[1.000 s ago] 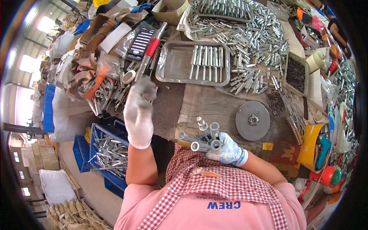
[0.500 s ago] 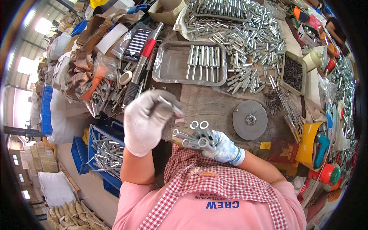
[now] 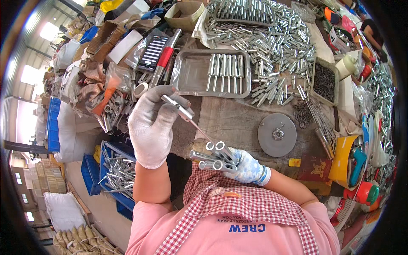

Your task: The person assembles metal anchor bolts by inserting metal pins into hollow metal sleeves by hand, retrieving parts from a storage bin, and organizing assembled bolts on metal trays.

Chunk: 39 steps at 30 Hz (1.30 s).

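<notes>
My left hand (image 3: 149, 131), in a white glove, pinches a short shiny metal cylinder (image 3: 180, 109) between thumb and fingers. From the cylinder's lower end a thin reddish rod slants toward the bundle held by my other hand. My right hand (image 3: 250, 168), in a blue-and-white glove, is closed around several metal tubes (image 3: 219, 158) in front of the apron. Their round open ends face up and to the left. Whether the rod's tip touches a tube is too fine to tell.
Beyond my hands lies a metal tray (image 3: 192, 92) with a row of metal parts. A heap of metal parts (image 3: 272, 46) spreads behind it. To the right are a round grey disc (image 3: 272, 135) and a box of dark pins (image 3: 324, 83). Blue bins (image 3: 90, 174) stand at lower left.
My left hand has shifted slightly left and turned, so the cylinder and its thin rod show more plainly. The tubes in my right hand have dipped and tilted a little.
</notes>
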{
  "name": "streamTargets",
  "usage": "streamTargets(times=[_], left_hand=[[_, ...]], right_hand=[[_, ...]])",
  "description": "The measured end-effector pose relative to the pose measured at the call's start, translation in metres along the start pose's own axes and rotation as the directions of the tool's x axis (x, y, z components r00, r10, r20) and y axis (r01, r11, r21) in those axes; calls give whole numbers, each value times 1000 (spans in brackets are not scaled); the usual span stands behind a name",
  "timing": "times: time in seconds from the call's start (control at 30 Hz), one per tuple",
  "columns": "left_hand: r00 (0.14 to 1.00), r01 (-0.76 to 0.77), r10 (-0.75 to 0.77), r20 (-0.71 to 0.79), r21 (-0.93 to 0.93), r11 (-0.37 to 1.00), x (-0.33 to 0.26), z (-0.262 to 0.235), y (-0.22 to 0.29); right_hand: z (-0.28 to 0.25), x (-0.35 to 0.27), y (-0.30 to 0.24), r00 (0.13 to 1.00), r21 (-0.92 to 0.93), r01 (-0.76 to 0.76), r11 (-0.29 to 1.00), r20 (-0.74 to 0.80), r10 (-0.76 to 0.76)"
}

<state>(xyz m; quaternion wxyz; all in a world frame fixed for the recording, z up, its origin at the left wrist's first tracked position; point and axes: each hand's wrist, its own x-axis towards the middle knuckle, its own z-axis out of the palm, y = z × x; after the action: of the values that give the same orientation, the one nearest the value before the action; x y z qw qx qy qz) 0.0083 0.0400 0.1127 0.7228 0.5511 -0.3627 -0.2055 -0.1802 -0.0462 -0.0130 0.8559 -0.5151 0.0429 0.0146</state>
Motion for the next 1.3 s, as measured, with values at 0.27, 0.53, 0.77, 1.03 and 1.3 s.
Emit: streamTargets(times=[0.27,0.53,0.77,1.03,1.3], left_hand=[[1000,5,-5,2,5,1000,0,-1,-5],[998,52,-52,-23,-2,999,-2,-2,-4],[999,50,-50,-10,-38,998,-4,-4,-7],[999,-34,34,10,-28,999,-2,-1,-3],[999,-37,36,-30,-13,999,0,5,-1]], right_hand=[[0,1,3,999,17,-2,1000,-38,3],[0,1,-1,1000,112,-8,994,-11,10],[3,2,-5,1000,72,16,997,-3,-16],[-3,1,6,999,72,46,996,15,-47],[-5,2,11,1000,-3,27,1000,-10,-27]])
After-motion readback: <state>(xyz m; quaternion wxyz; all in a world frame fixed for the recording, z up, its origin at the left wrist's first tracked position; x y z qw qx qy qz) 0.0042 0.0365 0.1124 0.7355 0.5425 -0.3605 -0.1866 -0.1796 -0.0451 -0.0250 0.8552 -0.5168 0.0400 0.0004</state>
